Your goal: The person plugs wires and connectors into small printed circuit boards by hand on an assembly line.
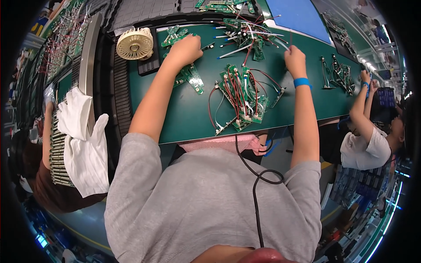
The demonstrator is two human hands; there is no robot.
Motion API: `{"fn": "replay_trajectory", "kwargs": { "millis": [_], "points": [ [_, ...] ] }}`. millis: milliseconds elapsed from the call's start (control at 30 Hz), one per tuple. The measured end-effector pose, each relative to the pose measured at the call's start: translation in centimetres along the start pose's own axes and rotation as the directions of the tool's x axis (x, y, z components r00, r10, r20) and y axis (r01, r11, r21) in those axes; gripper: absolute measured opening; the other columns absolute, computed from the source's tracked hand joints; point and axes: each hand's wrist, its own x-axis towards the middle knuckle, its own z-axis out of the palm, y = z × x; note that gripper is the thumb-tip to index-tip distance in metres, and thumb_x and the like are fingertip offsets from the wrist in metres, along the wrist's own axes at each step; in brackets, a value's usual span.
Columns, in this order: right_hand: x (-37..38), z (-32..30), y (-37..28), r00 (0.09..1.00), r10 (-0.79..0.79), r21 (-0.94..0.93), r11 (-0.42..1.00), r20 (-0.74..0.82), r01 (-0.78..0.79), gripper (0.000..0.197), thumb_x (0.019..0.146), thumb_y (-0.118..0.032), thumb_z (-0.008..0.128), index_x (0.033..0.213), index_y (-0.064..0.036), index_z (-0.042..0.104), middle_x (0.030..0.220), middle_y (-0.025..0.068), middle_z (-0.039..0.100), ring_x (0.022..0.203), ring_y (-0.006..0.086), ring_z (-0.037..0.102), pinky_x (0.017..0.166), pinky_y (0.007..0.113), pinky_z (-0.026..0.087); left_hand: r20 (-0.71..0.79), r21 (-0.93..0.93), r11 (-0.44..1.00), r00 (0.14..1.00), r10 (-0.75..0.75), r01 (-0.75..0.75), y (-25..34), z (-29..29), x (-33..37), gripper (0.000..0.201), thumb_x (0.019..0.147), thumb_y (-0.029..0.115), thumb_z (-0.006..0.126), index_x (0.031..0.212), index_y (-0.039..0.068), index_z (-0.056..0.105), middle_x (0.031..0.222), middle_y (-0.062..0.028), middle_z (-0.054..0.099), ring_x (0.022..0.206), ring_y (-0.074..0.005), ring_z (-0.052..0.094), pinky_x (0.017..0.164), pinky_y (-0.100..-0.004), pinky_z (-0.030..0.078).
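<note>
My left hand (pixel 186 49) is closed and reaches to the far left of the green table (pixel 184 118), its fingers on a small green circuit board (pixel 174 36). My right hand (pixel 294 59), with a blue wristband (pixel 301 82), is closed around a thin white wire beside a far heap of boards with red and white leads (pixel 245 35). Between my arms lies a stack of green circuit boards with red wires (pixel 240 98). More boards (pixel 191 76) lie under my left wrist.
A small cream fan (pixel 135 43) stands at the table's far left. White cloth (pixel 85 140) hangs over a rack on the left. A person (pixel 370 140) works at the right end near other boards (pixel 340 72). A blue mat (pixel 298 15) lies far right.
</note>
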Motion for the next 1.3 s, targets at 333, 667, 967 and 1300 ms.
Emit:
{"fn": "replay_trajectory", "kwargs": {
  "millis": [333,667,967,1300],
  "points": [
    [-7.9,-9.2,-4.7,0.964,0.182,0.955,0.191,0.194,-0.228,0.022,0.09,-0.016,0.046,0.102,-0.0009,0.056,0.056,-0.0035,0.042,0.042,0.0018,0.027,0.039,0.018,0.021,0.149,-0.989,0.031,0.96,0.236,0.146,5.4,-4.4,-2.1,0.018,0.081,0.002,0.049,0.094,0.001,0.037,0.089,-0.0254,0.06,0.077,-0.0258,0.064,0.065,-0.0306,0.052],
    [-13.2,-13.1,-11.4,0.979,0.005,0.893,0.408,0.205,-0.189,0.021,0.089,-0.015,0.05,0.096,0.0039,0.059,0.062,-0.0018,0.051,0.047,0.0008,0.034,0.041,0.017,0.023,0.049,-0.999,0.024,0.903,0.427,0.043,12.7,-2.8,-7.1,0.037,0.09,0.007,0.043,0.124,-0.005,0.036,0.109,-0.0173,0.056,0.095,-0.0217,0.06,0.081,-0.0288,0.049],
    [-13.8,-13.3,-12.2,0.976,-0.006,0.9,0.388,0.218,-0.198,0.022,0.089,-0.015,0.049,0.084,0.0029,0.06,0.053,-0.0039,0.041,0.044,0.0014,0.03,0.042,0.018,0.02,0.033,-0.845,0.49,0.895,0.445,-0.213,14.2,-4.5,-9.5,0.044,0.087,0.001,0.042,0.13,0.004,0.033,0.097,-0.0093,0.063,0.093,-0.0148,0.061,0.073,-0.0204,0.045],
    [-13.6,-13.1,-12.2,0.967,0.105,0.873,0.416,0.231,-0.254,0.022,0.088,-0.014,0.051,0.07,-0.0004,0.053,0.059,-0.0058,0.04,0.054,0.0007,0.032,0.046,0.018,0.023,-0.293,-0.637,0.547,0.827,0.48,-0.543,14.0,-2.8,-9.0,0.05,0.08,-0.007,0.045,0.128,0.006,0.039,0.103,-0.0171,0.06,0.091,-0.0242,0.062,0.073,-0.0286,0.052]
  ]
}}
